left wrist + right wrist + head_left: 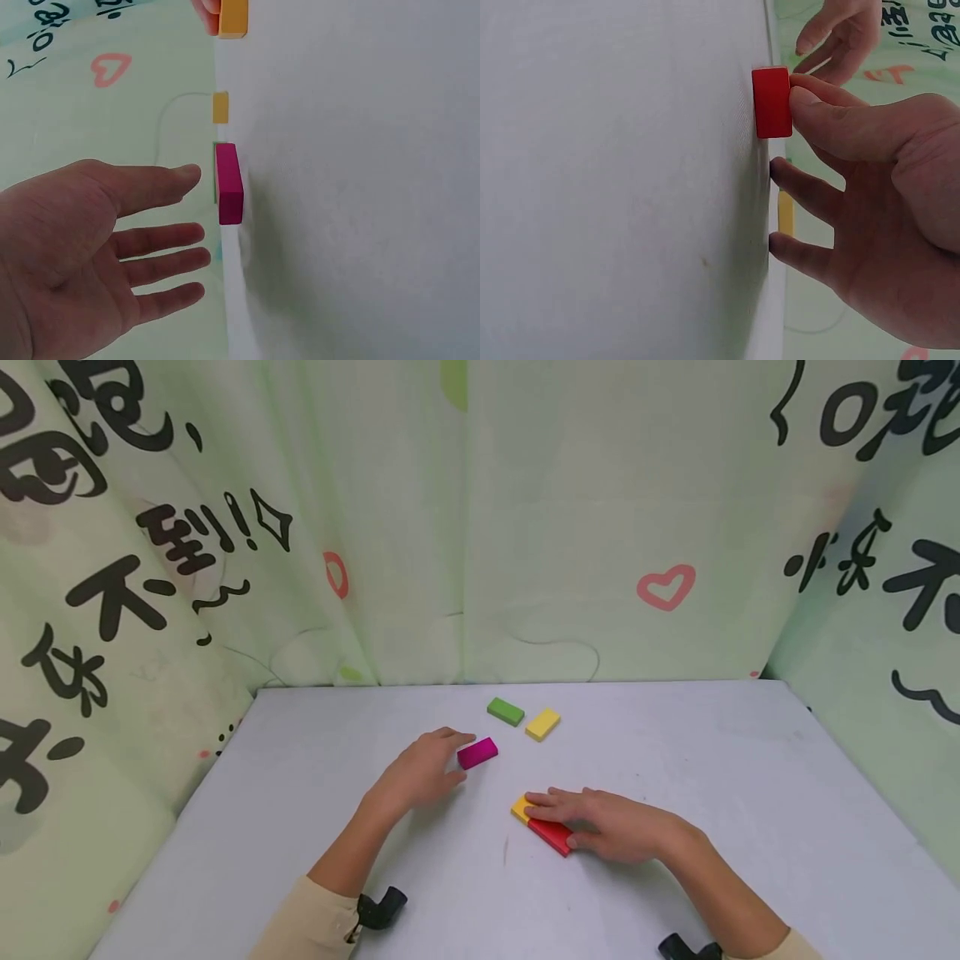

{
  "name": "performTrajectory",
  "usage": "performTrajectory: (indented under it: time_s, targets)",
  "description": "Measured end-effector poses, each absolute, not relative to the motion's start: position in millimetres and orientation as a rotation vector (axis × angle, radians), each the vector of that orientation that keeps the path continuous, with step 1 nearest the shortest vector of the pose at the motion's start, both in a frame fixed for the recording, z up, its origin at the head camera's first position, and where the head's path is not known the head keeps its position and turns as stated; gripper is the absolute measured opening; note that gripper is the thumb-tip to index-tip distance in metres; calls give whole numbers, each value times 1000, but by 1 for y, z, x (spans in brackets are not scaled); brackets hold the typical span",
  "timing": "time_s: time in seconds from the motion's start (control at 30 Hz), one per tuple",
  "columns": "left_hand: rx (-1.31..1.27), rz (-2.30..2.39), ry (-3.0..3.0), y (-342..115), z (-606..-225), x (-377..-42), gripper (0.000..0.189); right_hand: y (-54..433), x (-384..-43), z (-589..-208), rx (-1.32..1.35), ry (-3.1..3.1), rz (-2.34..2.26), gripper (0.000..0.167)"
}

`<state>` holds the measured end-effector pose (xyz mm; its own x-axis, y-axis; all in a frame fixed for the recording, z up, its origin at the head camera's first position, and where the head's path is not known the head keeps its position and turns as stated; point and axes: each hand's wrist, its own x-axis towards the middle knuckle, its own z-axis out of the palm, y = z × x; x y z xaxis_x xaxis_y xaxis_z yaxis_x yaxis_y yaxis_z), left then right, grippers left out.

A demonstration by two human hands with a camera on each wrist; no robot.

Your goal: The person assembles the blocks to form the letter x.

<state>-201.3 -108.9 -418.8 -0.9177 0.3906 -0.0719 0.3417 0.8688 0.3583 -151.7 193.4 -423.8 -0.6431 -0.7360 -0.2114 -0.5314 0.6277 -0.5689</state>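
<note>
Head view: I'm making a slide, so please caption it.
Right hand on red block and orange block, left hand beside magenta block, green block and yellow block beyond.

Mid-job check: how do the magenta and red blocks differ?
Pose: in the head view, the magenta block slants up to the right; the red block slants down to the right.
Contact: the red block meets an orange-yellow block; the magenta block touches no other block.
Colour: one is magenta, the other red.
Shared: both are oblong, on the white table.
</note>
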Motion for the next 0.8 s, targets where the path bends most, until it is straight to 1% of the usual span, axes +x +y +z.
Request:
performTrajectory:
  time_s: [0.4,0.67,0.8]
  targets:
    - [587,628,2852,-94,-431,-226,61,192,-150,-423,-993,2427,-659,60]
    - [583,603,2824,-85,-434,-231,65,191,-150,-423,-974,2425,-663,60]
    - [593,579,2816,-82,-432,-232,63,191,-150,-423,-961,2436,-653,61]
